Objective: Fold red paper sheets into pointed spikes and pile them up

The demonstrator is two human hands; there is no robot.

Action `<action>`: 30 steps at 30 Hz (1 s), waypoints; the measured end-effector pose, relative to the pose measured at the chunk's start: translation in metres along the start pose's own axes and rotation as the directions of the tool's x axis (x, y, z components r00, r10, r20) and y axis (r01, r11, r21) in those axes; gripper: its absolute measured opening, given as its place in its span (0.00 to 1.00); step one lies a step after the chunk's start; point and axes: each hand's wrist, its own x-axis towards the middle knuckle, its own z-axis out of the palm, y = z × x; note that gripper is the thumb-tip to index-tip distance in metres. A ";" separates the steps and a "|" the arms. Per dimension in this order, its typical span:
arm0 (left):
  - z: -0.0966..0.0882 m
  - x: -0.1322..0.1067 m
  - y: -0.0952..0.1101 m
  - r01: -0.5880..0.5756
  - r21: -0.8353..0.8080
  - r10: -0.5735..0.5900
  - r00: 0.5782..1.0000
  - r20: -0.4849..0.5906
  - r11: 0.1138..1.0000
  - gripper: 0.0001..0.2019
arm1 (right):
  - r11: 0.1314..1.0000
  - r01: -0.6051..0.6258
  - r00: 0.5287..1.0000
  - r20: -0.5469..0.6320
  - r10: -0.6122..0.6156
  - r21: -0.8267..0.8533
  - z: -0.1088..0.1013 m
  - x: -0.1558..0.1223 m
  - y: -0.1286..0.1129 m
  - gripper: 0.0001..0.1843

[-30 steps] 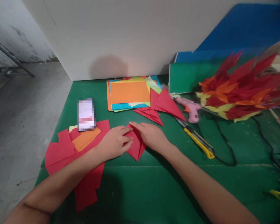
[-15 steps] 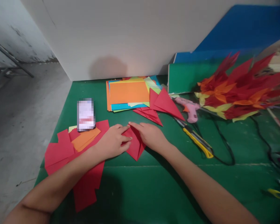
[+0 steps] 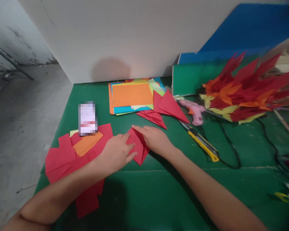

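A folded red paper (image 3: 138, 148) lies on the green table between my hands, its pointed corner facing me and a raised flap along its right side. My left hand (image 3: 117, 152) rests at its left edge, fingers apart and fingertips on the paper. My right hand (image 3: 156, 139) holds the flap side, with the index finger stretched to the paper's far tip; the thumb is hidden. Beyond it lie several folded red paper triangles (image 3: 172, 106). Under and beside my left forearm are loose red paper pieces (image 3: 60, 160) and small orange paper pieces (image 3: 88, 144).
A phone (image 3: 88, 118) lies at the left. Behind are stacked coloured sheets (image 3: 132, 95) against a white board (image 3: 125, 38). To the right are a pink glue gun (image 3: 195, 112), a yellow utility knife (image 3: 203, 146), a black cord (image 3: 231, 141) and a red-orange paper flame decoration (image 3: 240, 91).
My left hand has slid slightly towards me and left, its fingers spreading and uncovering more of the folded paper. My right hand stays at the far tip.
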 end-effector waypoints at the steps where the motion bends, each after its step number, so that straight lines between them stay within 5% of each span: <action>1: -0.002 0.000 0.003 0.026 0.020 -0.027 0.999 0.038 0.999 0.15 | 1.000 -0.001 1.000 0.003 0.001 0.003 0.000 0.000 0.000 0.27; 5: -0.005 -0.002 0.008 0.057 0.079 -0.065 0.991 0.115 0.995 0.17 | 1.000 0.000 1.000 0.005 -0.001 0.006 0.000 0.000 0.000 0.27; 13: 0.010 -0.004 0.011 -0.011 0.163 0.002 0.998 0.056 0.987 0.14 | 1.000 0.003 1.000 -0.018 -0.003 0.030 0.001 0.000 0.000 0.26; 30: 0.050 -0.016 0.031 0.056 0.369 -0.020 0.995 -0.101 0.928 0.22 | 1.000 -0.009 0.999 0.032 0.009 0.002 -0.001 0.000 -0.001 0.27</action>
